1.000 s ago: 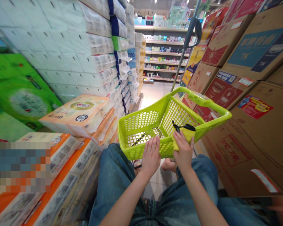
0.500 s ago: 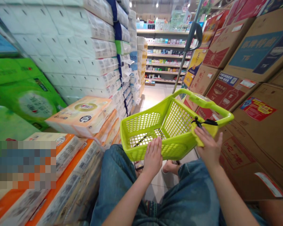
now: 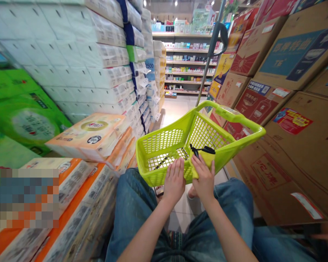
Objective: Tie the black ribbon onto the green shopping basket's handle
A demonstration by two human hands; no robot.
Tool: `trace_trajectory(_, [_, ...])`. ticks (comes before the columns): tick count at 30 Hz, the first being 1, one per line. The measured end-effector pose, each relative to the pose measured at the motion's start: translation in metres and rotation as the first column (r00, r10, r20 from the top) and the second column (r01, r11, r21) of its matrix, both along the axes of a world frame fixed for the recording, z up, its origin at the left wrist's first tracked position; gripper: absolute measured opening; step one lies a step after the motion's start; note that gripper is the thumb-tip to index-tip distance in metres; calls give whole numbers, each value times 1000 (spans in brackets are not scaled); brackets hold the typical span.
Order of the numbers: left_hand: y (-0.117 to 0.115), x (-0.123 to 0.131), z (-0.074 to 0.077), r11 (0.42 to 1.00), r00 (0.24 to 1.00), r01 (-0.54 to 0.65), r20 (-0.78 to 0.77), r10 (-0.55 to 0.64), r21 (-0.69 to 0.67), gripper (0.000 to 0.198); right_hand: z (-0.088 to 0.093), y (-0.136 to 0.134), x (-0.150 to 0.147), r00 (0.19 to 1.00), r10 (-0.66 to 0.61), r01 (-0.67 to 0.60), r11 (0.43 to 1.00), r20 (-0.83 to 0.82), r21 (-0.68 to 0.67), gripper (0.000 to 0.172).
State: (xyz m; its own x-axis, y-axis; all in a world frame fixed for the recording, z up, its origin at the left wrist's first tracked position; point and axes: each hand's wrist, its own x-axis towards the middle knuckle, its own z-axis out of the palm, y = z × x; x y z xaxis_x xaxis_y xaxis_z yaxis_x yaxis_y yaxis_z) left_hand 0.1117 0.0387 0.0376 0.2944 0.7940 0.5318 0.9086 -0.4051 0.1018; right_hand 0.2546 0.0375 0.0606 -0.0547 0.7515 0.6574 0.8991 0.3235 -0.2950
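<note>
Head cam, and from where I'm standing the thing that just moved is the right hand (image 3: 204,182): half a second ago it was way over toward the handle (image 3: 235,118) end, and now it's back on the left, just beside the left hand (image 3: 175,178). It brought the yellow cloth (image 3: 209,158) along, black strap (image 3: 208,149) and all, so that's now against the near side of the green basket (image 3: 142,160), around midway along. Grip check: the right hand has the cloth under almost straight fingers, not balled in a fist, and I can't see the thumb, so no idea how tight the pinch is. Left hand hasn't budged, laid over the near rim with fingers pointing in; can't tell if it's clamping or only resting. My read: that was the return stroke of a back-and-forth rub on the near side, left hand keeping things steady. The far side and the handle have no cloth on them right now. Basket's in front of the knees (image 3: 235,203), paper packs (image 3: 90,127) left, boxes (image 3: 289,153) right.
</note>
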Motion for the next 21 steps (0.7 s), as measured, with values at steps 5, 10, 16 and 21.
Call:
trace_trajectory(5, [0,0,0,1000,1000,4,-1,-4,19,78,1,-6,-3,995,68,-68,998,67,3,74])
trace_trajectory(10, [0,3,2,1000,1000,-2,-6,2,8,80,22,9,65,984,17,-27,998,178,51,70])
trace_trajectory(16, [1,4,2,1000,1000,-12,-13,12,-1,77,51,42,146,973,-217,195,955,77,223,49])
trace_trajectory(21, [1,4,0,1000,1000,-17,4,17,-3,77,38,35,99,971,-238,231,953,13,199,53])
